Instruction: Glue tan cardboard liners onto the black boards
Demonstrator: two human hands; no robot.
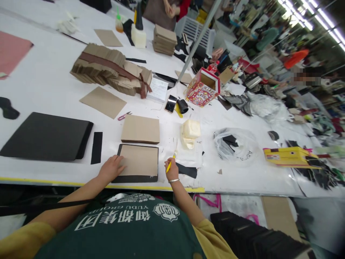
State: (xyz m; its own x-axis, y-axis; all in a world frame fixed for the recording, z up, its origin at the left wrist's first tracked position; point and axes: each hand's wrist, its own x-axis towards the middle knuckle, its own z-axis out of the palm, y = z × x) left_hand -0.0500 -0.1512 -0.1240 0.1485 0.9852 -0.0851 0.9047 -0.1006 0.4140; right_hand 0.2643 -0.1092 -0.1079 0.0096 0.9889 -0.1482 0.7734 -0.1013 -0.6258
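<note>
Board [140,160], beige, laid on black sheet [134,179] between nine and ten o'clock of right hand [171,170], in which yellow-handled brush [169,167] is pinched, is touched by spread left hand [111,168], brushwork seemingly under way, steadiness next called for.

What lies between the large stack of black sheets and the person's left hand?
In the head view, a single black strip lies on the white table between the black stack and the left hand.
</note>
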